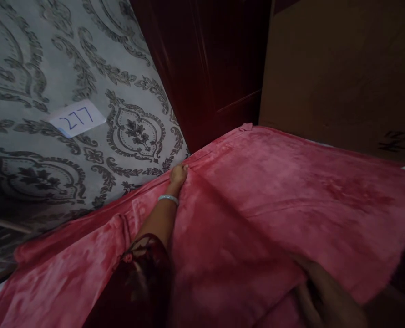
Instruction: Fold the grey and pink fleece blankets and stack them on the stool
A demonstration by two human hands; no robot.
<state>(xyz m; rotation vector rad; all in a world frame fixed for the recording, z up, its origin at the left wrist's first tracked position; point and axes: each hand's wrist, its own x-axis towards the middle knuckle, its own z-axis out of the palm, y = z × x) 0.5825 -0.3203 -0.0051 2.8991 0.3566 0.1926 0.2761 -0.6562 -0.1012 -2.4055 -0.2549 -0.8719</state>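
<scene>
A pink-red plush blanket (291, 182) spreads across the bed-like surface in front of me, with a folded layer of it lying on top. At the wall side, my left hand (178, 174) is closed on the edge of that layer, my arm stretched out and a pale bangle (169, 199) on the wrist. Low on the right, my right hand (328, 294) grips the layer's near corner between thumb and fingers, slightly blurred. Between my two hands the fold runs diagonally. The fingertips of my left hand are partly hidden by its back.
Patterned grey wallpaper (134, 130) lines the left, with a paper marked 277 (78, 118) on it. A dark red wooden panel (216, 59) stands at the far end. A large cardboard sheet or box (342, 68) borders the right side. A stick (7, 223) shows at lower left.
</scene>
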